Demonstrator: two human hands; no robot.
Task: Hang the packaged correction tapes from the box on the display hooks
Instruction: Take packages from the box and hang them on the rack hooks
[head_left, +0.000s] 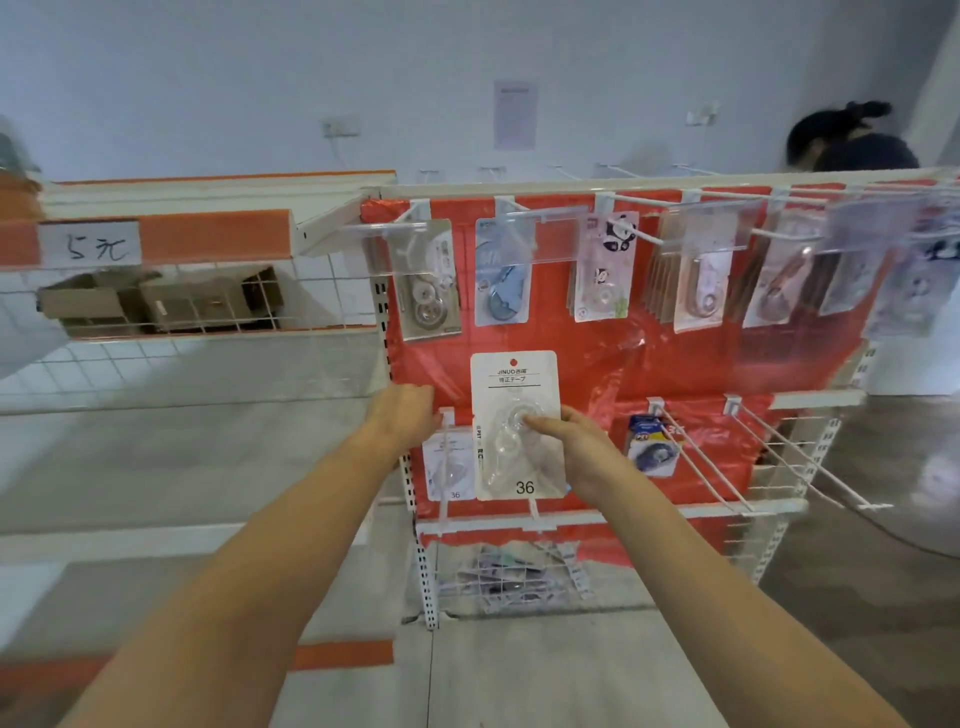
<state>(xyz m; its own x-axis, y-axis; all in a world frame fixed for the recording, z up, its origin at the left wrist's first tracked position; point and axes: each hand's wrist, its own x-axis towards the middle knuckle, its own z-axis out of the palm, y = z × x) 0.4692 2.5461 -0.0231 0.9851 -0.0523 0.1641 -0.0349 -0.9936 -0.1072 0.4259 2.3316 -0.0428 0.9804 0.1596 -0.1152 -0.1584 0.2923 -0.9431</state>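
Observation:
My right hand (574, 448) pinches a white carded correction tape (511, 395) marked 36, upright in front of the red display panel (675, 364). Its hang hole sits near the top, free of any hook. My left hand (402, 415) reaches to the lower left hook (444, 499), fingers curled near its base; whether it grips the hook is unclear. A matching pack (448, 470) hangs on that hook, just left of the held one. The top row of hooks carries several hung packs (428, 280). The box is not in view.
Bare white hooks (701, 457) stick out at lower right, next to a blue pack (652, 449). A wire basket (514, 571) below holds loose packs. Cardboard boxes (156, 304) sit behind a wire grid on the left shelf. A person (847, 140) stands behind the display.

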